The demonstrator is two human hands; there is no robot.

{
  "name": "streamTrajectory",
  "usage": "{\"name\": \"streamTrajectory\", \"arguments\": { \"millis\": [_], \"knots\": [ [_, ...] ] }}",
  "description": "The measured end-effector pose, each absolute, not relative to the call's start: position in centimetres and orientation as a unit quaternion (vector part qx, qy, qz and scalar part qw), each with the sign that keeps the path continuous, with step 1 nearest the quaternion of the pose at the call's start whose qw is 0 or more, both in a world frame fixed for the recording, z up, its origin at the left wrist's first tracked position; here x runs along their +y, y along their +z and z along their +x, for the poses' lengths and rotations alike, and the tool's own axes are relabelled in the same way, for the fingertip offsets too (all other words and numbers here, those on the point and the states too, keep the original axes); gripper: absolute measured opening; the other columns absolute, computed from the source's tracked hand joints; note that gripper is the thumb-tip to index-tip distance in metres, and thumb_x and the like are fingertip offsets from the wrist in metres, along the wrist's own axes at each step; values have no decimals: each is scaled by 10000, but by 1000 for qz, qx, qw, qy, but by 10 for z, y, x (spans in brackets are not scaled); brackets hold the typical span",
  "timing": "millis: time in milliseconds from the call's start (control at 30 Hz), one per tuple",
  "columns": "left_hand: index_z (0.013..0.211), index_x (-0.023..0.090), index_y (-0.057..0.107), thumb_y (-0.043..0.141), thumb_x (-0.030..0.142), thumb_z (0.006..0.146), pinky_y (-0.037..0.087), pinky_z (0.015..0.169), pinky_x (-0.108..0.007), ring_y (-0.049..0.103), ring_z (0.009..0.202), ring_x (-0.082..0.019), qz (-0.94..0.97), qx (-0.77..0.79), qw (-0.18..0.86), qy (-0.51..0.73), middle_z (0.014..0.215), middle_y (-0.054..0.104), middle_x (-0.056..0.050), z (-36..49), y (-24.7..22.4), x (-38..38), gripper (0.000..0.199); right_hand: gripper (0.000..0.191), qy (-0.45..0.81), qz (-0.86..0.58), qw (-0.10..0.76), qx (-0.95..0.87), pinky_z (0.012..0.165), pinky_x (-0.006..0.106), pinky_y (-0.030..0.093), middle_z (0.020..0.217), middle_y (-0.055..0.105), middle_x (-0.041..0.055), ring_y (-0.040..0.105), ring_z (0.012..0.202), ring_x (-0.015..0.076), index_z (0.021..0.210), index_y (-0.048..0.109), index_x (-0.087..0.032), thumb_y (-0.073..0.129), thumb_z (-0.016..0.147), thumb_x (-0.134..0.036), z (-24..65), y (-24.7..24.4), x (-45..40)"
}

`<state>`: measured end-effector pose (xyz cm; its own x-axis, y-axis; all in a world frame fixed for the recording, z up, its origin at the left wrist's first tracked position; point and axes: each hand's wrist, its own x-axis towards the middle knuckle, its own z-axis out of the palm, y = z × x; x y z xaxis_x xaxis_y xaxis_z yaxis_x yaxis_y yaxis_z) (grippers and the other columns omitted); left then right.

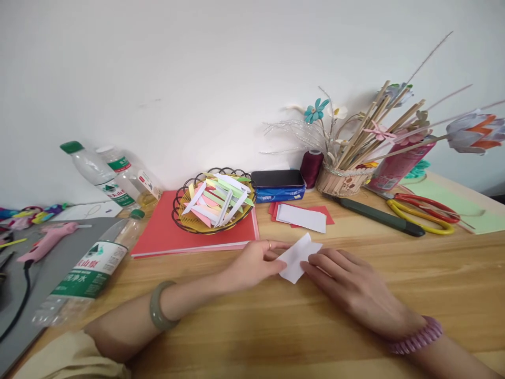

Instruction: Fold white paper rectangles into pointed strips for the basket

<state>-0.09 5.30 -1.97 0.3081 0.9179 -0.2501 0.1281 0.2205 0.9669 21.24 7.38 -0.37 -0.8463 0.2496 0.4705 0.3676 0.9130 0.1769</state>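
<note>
A small piece of white paper (295, 259), creased and partly folded, is held just over the wooden table between both hands. My left hand (258, 263) pinches its left side, thumb in front and fingers behind. On the other side, my right hand (355, 284) grips the right edge between thumb and fingertips. Just behind the hands lies a stack of white paper slips (302, 217) on top of red paper slips (326, 215). Farther left, a woven basket (177, 217) full of folded paper strips (221, 200) rests on red paper sheets (153, 226).
Plastic bottles (94, 268) and a pink glue gun (51, 239) are at the left. Along the wall stand a blue box (278, 193), a thread spool (311, 168) and a flower basket (342, 180). A dark green-handled tool (374, 215) and scissors (424, 216) lie at right.
</note>
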Motion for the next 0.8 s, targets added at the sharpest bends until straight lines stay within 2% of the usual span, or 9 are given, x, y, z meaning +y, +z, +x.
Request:
{"name": "streamTrajectory", "arguments": {
  "millis": [67, 167, 233, 300, 433, 600, 800],
  "knots": [
    [1257, 172, 523, 611, 160, 782, 447, 909, -406, 574, 1038, -239, 641, 506, 487, 308, 1109, 641, -99, -1, -21, 50, 482, 291, -115, -141, 207, -961, 668, 343, 501, 866, 648, 91, 583, 764, 196, 935, 596, -132, 306, 940, -114, 212, -5, 76],
    [1265, 199, 504, 517, 152, 878, 441, 926, -396, 507, 1124, -229, 855, 429, 130, 260, 1236, 565, -83, -4, -24, 48, 390, 262, -92, -131, 176, -971, 694, 356, 505, 892, 647, 105, 587, 813, 212, 950, 601, -124, 341, 926, -107, 215, -8, 81],
    [1148, 195, 584, 468, 176, 923, 458, 899, -367, 532, 1073, -206, 906, 338, -59, 249, 1180, 603, -47, -5, -28, 49, 254, 249, -72, -144, 149, -976, 719, 365, 504, 916, 638, 119, 584, 854, 223, 958, 600, -122, 355, 918, -109, 219, -9, 85],
    [990, 172, 643, 463, 187, 932, 450, 906, -371, 551, 1026, -199, 910, 297, -154, 245, 1077, 650, -20, -6, -31, 50, 190, 237, -55, -165, 126, -977, 747, 375, 498, 942, 626, 130, 577, 889, 234, 955, 599, -120, 365, 912, -112, 222, -9, 88],
    [908, 131, 660, 432, 132, 930, 449, 890, -384, 576, 969, -206, 912, 288, -207, 205, 954, 682, -35, -5, -30, 48, 229, 204, -40, -178, 112, -977, 718, 391, 483, 893, 617, 106, 563, 835, 237, 972, 594, -133, 401, 908, -141, 221, -8, 86],
    [940, 102, 649, 393, 117, 920, 473, 814, -340, 622, 886, -195, 919, 289, -216, 159, 981, 684, -89, -2, -27, 40, 257, 219, 63, -166, 148, -973, 665, 336, 465, 839, 614, 75, 554, 781, 198, 946, 614, -157, 396, 925, -170, 215, -9, 82],
    [1086, 85, 585, 429, 187, 902, 411, 924, -360, 555, 1107, -250, 913, 358, -192, 44, 1206, 592, -145, 3, -28, 20, 262, 176, 190, -229, 168, -940, 689, 308, 477, 901, 607, 78, 576, 815, 180, 905, 630, -188, 457, 902, -224, 217, -15, 84]
  ]
}}
